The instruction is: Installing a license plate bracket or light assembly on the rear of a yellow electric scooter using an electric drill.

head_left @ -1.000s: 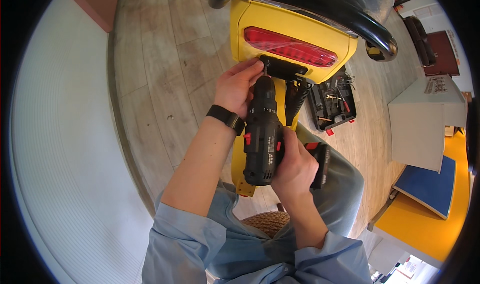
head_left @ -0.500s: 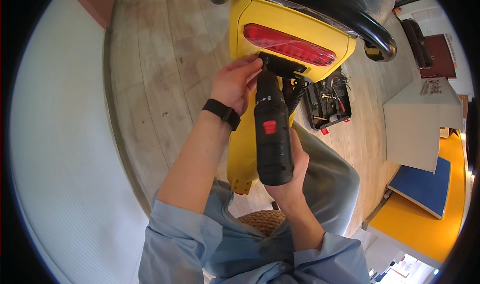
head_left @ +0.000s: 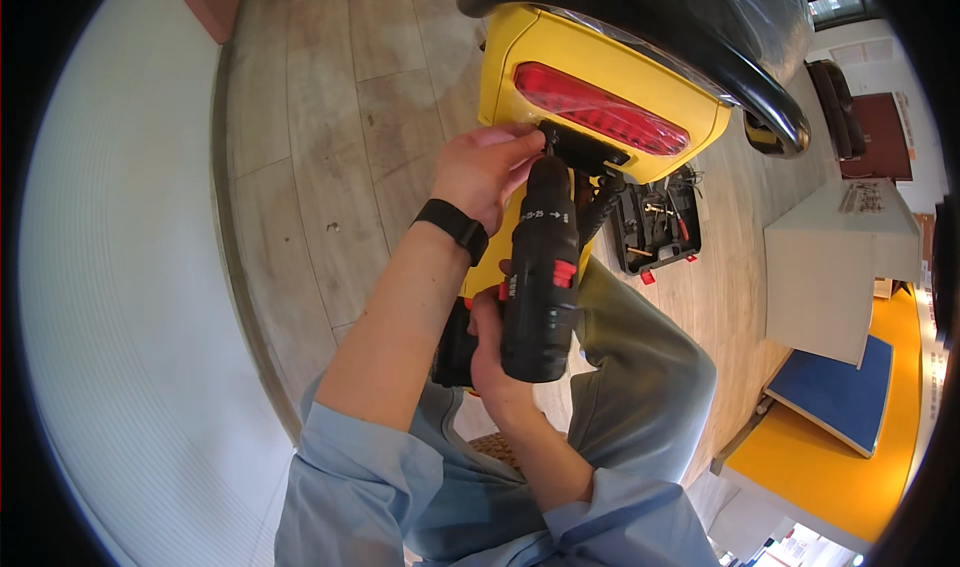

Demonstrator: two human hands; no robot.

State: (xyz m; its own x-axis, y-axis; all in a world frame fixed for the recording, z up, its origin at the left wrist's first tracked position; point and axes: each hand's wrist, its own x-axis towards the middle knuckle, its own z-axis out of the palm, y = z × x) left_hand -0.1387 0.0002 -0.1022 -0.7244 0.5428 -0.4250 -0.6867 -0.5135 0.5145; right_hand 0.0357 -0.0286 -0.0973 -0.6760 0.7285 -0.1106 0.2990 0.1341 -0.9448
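A black cordless drill (head_left: 541, 297) points away from me, its nose against the left end of a black plate (head_left: 592, 151). That plate sits below the long red tail light (head_left: 600, 107) on a yellow vehicle body (head_left: 700, 117). My right hand (head_left: 492, 352) is closed round the drill's grip, with its battery base tilted out to the left. My left hand (head_left: 488, 172), a black band on its wrist, pinches beside the drill's tip at the plate's left end. Whatever lies between those fingertips is too small to make out.
A thick black bar (head_left: 690, 42) curves above the yellow body, beside clear plastic wrap. An open black toolbox (head_left: 655, 227) with several tools lies on the wood floor, right of the vehicle. A white wall (head_left: 130, 267) runs along the left. A blue panel (head_left: 835, 392) leans at the right.
My right hand has turned the drill about its length, swinging the grip and battery base leftward into view. My left hand keeps its pinch at the plate. The whole view has shifted slightly.
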